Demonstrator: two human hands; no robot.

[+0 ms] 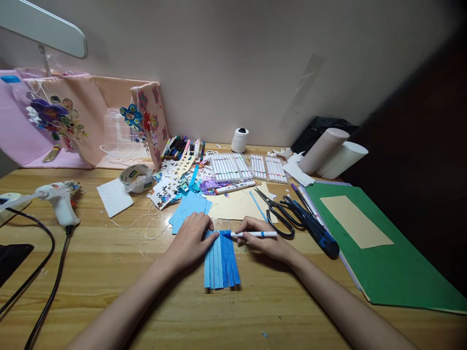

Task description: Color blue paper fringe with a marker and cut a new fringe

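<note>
Several blue paper strips [222, 265] lie side by side on the wooden desk [109, 272] in front of me. My left hand [191, 238] presses flat on their upper left end. A white marker with a blue tip [251, 234] is held in my right hand [264, 240], lying sideways with its tip touching the strips' top edge. A light blue paper sheet [189, 206] lies just behind my left hand.
Black scissors [279, 214] and a dark utility knife [317, 231] lie right of my right hand. A green folder [386, 253] fills the right side. Marker trays [248, 167], paper scraps, a tape roll [136, 177] and a white glue gun [60, 199] with its cable sit behind and left.
</note>
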